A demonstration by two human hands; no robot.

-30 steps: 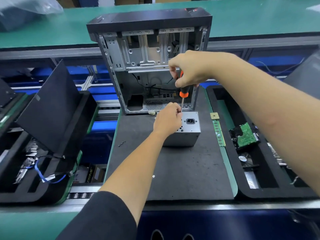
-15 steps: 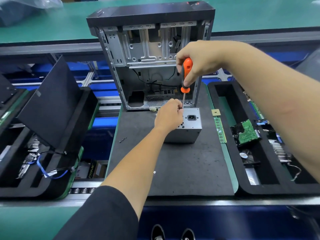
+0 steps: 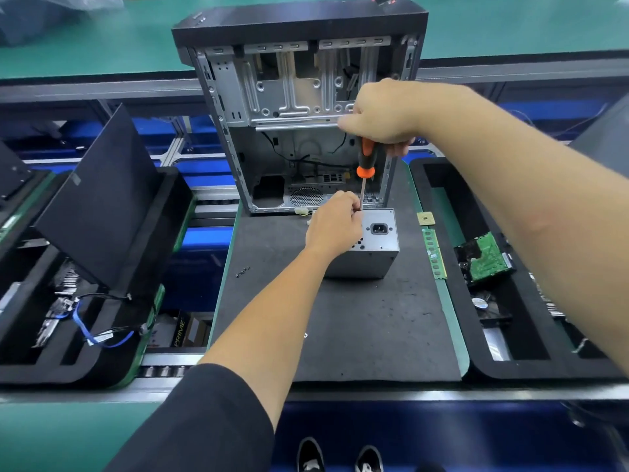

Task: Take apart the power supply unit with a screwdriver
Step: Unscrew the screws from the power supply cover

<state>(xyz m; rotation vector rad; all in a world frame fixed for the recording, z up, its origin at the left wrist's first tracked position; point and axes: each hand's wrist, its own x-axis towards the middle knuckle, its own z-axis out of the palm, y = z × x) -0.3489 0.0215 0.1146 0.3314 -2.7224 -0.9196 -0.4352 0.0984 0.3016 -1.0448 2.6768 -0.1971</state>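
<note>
A grey metal power supply unit stands on the dark mat, its face with the black socket turned up. My right hand grips the orange-and-black handle of a screwdriver, held upright with its thin shaft pointing down at the unit's top left edge. My left hand rests on the unit's left side, its fingers curled around the lower end of the shaft. The tip is hidden behind those fingers.
An open computer case stands upright just behind the unit. Loose screws lie on the mat to the left. A memory stick lies at the mat's right edge. Black foam trays with parts flank the mat on both sides.
My right hand twisted round the screwdriver handle, first showing more orange, now covering its top again. The left hand stayed at the shaft on the unit.
</note>
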